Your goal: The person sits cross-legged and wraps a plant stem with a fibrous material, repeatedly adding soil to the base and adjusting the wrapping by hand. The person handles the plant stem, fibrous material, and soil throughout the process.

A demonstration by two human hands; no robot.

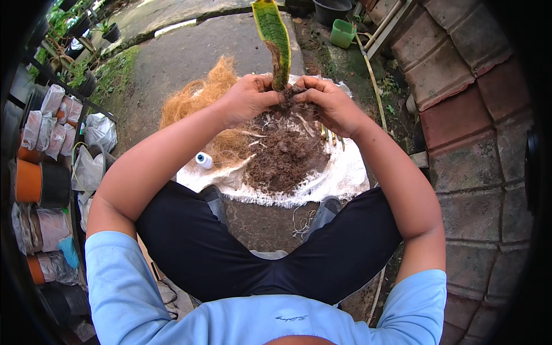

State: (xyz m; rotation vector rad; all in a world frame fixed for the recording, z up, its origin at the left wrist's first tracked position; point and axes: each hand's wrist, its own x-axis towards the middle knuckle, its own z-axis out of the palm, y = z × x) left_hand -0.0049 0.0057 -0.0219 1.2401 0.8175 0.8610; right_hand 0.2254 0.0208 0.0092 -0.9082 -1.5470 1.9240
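A snake plant leaf [274, 41], green with yellow edges and a brown dry patch, stands upright with its base between my hands. My left hand [254, 100] holds the leaf's base between fingers and thumb. Dark soil [291, 98] at that base is pinched by the fingers of my right hand [326, 102]. Below lies a heap of loose brown soil [284, 161] on a white woven sack [349, 172]. Orange-brown coconut fibre [194, 103] is piled left of my hands, with a white spool of thread [204, 160] at its lower edge. Cut green stalks [334, 137] lie beneath my right hand.
Stacked roof tiles [465, 185] line the right side. A green plastic container [343, 33] and a black basin [332, 10] stand at the back right. Pots and plastic-wrapped packets [54, 138] fill the left side, beside a white plastic bag [100, 131]. A bamboo pole [373, 82] lies right of the sack.
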